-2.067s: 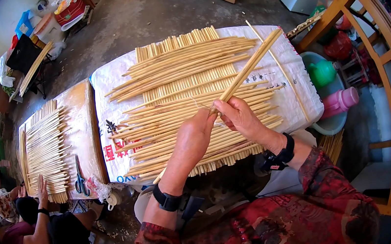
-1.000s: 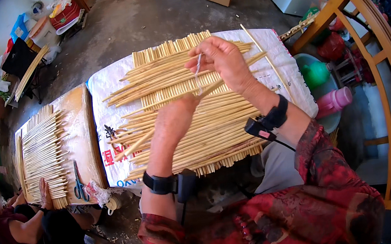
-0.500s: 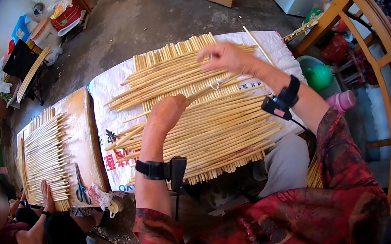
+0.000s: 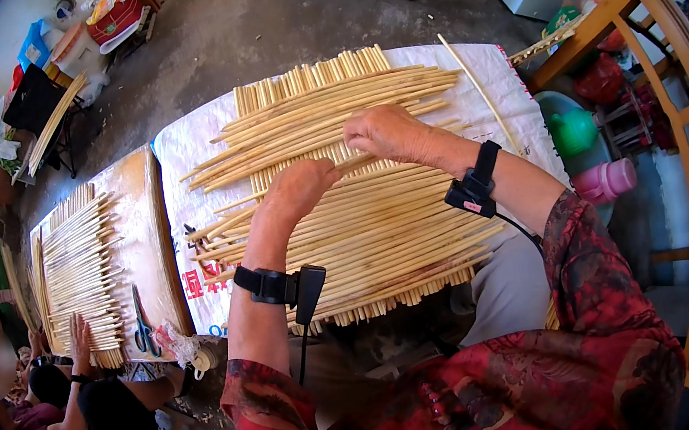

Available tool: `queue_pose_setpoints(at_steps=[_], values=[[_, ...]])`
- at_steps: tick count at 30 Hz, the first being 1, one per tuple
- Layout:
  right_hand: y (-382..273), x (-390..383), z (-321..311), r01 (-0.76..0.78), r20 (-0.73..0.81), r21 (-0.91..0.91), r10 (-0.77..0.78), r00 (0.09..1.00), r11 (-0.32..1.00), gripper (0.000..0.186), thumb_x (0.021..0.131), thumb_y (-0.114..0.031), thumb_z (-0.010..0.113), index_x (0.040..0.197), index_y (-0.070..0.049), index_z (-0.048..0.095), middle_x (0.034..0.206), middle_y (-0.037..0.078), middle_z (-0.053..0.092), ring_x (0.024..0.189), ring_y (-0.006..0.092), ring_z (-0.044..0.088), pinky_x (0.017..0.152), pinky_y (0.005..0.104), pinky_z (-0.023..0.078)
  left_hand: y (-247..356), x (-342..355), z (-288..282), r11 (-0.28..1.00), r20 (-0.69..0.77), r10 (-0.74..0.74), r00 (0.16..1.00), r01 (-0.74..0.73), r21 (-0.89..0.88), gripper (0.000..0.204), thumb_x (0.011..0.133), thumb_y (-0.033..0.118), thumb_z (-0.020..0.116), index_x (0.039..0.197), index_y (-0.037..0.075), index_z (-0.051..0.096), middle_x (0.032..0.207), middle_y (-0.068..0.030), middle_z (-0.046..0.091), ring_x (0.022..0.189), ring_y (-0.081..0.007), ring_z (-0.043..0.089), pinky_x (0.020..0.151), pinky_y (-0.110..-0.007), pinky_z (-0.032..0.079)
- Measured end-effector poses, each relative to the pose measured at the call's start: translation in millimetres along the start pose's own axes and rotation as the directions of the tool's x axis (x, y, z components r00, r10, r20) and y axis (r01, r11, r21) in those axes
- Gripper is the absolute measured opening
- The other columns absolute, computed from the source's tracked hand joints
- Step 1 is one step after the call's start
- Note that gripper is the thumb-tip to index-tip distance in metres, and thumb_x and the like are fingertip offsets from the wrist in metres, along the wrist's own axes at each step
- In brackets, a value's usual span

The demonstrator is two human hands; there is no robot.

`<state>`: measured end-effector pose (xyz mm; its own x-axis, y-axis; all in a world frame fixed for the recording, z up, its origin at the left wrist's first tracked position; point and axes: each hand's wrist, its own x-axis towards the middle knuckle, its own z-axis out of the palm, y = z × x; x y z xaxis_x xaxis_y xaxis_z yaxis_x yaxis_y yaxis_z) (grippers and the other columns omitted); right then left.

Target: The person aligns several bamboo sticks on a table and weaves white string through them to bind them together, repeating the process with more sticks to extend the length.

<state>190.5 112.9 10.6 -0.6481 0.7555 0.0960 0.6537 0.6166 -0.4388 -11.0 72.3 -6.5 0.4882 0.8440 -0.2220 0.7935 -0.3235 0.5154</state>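
Observation:
On a cloth-covered table, long pale yellow plant stalks lie side by side over upright rows of similar stalks. My left hand is closed on a stalk in the gap between the upper and lower groups. Just right of it and a little farther away, my right hand has its fingers curled together. Whatever those fingers pinch is hidden, and the white string seen earlier cannot be made out.
One loose stalk lies at the table's right. On the left, a second table bears another stalk mat and blue-handled scissors; a co-worker's hand rests beside that mat. A wooden frame stands at right, near a pink container.
My right hand has come down and left towards my left hand, its fingers now curled closed. My left hand keeps its hold with little movement. The view has shifted slightly.

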Motion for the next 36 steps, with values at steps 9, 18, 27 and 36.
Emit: queue_pose_setpoints(at_steps=[9, 18, 27, 36], values=[[-1.1, -2.5, 8.8, -0.051, 0.296, 0.084, 0.024, 0.955, 0.995, 0.04, 0.075, -0.032, 0.068, 0.111, -0.016, 0.059, 0.083, 0.011, 0.065, 0.076, 0.0263, 0.061, 0.068, 0.0341, 0.047, -17.2, 2.6, 14.4, 0.996, -0.07, 0.068, 0.995, -0.072, -0.053, 0.025, 0.087, 0.026, 0.053, 0.085, 0.002, 0.06, 0.079, -0.019, 0.06, 0.079, -0.0379, 0.056, 0.07, -0.044, 0.044], [12.0, 2.0, 15.5, -0.131, 0.214, 0.292, 0.069, 0.974, 0.947, 0.016, 0.076, -0.02, 0.063, 0.086, -0.008, 0.065, 0.073, 0.008, 0.063, 0.067, 0.0209, 0.059, 0.064, 0.0308, 0.046, -15.4, 4.3, 13.5, 0.997, -0.072, 0.071, 0.995, -0.073, -0.027, 0.024, 0.086, 0.026, 0.054, 0.083, 0.003, 0.059, 0.079, -0.0189, 0.06, 0.078, -0.0384, 0.056, 0.068, -0.044, 0.044], [20.4, 7.2, 6.8, -0.134, 0.106, 0.343, 0.103, 0.989, 0.93, 0.028, 0.079, -0.025, 0.064, 0.101, -0.008, 0.064, 0.085, 0.011, 0.065, 0.075, 0.0185, 0.06, 0.069, 0.0303, 0.047, -2.8, 1.5, 5.6, 0.999, -0.088, 0.027, 0.996, -0.025, 0.023, 0.021, 0.085, 0.025, 0.055, 0.084, 0.005, 0.06, 0.082, -0.0162, 0.061, 0.08, -0.0371, 0.057, 0.068, -0.044, 0.045], [8.7, 2.7, 9.1, -0.113, 0.261, 0.266, 0.041, 0.964, 0.957, 0.023, 0.078, -0.026, 0.065, 0.089, -0.007, 0.067, 0.082, 0.011, 0.066, 0.073, 0.0218, 0.062, 0.067, 0.0311, 0.047, 3.5, 2.4, 4.2, 0.978, -0.126, 0.084, 0.988, -0.058, 0.199, 0.021, 0.084, 0.021, 0.052, 0.084, 0.005, 0.064, 0.084, -0.0156, 0.062, 0.08, -0.0349, 0.061, 0.067, -0.044, 0.049]])
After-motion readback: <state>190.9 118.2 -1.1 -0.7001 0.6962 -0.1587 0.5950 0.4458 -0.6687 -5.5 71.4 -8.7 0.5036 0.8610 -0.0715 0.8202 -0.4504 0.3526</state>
